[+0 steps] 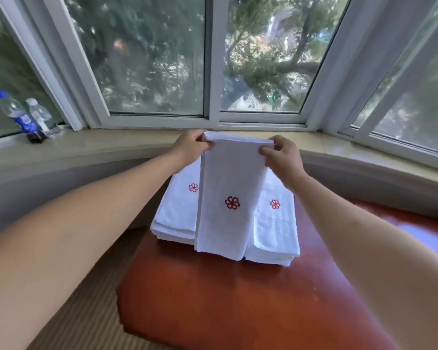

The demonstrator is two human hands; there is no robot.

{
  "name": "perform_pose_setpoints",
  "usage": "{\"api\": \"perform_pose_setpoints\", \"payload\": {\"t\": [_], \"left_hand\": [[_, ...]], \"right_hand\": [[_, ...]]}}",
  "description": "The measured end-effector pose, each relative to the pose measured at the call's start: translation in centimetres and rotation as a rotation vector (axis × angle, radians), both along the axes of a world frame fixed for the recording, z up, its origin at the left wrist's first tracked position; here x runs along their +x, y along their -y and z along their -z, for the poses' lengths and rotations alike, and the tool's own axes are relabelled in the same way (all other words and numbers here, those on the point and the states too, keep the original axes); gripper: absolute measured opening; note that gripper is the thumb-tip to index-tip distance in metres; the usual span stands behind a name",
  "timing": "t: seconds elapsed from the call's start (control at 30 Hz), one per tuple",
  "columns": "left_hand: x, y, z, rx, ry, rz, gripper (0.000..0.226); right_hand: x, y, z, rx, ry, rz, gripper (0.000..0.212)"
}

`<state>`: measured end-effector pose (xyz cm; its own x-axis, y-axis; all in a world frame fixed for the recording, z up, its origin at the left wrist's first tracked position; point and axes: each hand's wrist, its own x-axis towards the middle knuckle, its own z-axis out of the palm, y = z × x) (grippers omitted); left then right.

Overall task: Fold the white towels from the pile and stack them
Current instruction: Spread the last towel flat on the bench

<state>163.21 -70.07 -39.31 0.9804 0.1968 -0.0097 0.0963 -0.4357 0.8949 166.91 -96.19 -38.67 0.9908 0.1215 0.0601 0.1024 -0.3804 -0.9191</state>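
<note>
Bay window [152, 59] across the far side, trees outside, pale stone sill [99, 145] curving beneath it. Head view only.

Reddish-brown table [213, 299] in the foreground, glossy top, striped carpet [91, 311] to its left.

Held towel [229, 195]: white, folded into a long narrow strip, hanging upright with its long axis running top to bottom. Folded top edge is level with the sill; bottom edge hangs in front of the stacks below. Red flower emblem stitched at mid-length, facing the camera.

Left hand [190, 147]: pinching the top left corner of the held towel, thumb in front, fingers curled behind.
Right hand [282, 157]: pinching the top right corner in the same manner. Both forearms bare, reaching forward.

Two stacks of folded white towels on the table behind the held one, side by side. Left stack [177, 210] and right stack [276, 231] each show the same red emblem on the top towel. Long axes run away from the camera. Whether the two stacks touch is hidden by the hanging towel.

On the sill at far left: two clear plastic bottles, touching or nearly so. Blue-capped bottle [18, 114] has a blue label, writing too blurred to read. White-capped bottle [42, 117] is just to its right; contents of both cannot be told.
</note>
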Motion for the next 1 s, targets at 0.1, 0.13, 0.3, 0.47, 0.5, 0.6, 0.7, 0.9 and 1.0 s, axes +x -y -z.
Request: {"api": "perform_pose_setpoints", "payload": {"t": [0.1, 0.13, 0.3, 0.47, 0.5, 0.6, 0.7, 0.9, 1.0], "left_hand": [[2.1, -0.9, 1.1, -0.037, -0.032, 0.059, 0.034], [2.9, -1.2, 1.5, -0.045, -0.041, 0.064, 0.035], [7.7, -2.4, 3.4, -0.106, -0.064, 0.057, 0.033], [13.2, -2.8, 7.0, -0.143, -0.176, 0.002, 0.03], [14.5, -2.9, 8.1, -0.138, -0.205, -0.009, 0.03], [18.7, -3.0, 11.7, -0.135, -0.301, -0.03, 0.021], [22.3, -3.0, 15.8, -0.159, -0.385, -0.03, 0.02], [27.9, -2.9, 24.6, -0.057, -0.543, -0.005, 0.032], [29.2, -3.0, 28.1, -0.008, -0.548, 0.042, 0.024]], "right_hand": [[0.8, -1.3, 0.5, -0.072, 0.004, 0.084, 0.006], [1.3, -1.7, 0.8, -0.087, 0.003, 0.1, 0.007], [5.7, -3.2, 2.7, -0.12, 0.0, 0.143, 0.008], [11.8, -4.2, 6.9, -0.175, -0.039, 0.143, 0.008], [13.1, -4.3, 8.0, -0.191, -0.053, 0.148, 0.01], [17.3, -4.3, 11.8, -0.225, -0.12, 0.127, 0.023], [21.3, -4.2, 15.9, -0.249, -0.205, 0.095, 0.023], [26.1, -3.9, 25.2, -0.241, -0.451, 0.106, 0.023], [26.9, -3.5, 28.8, -0.366, -0.523, 0.093, 0.01]]}}
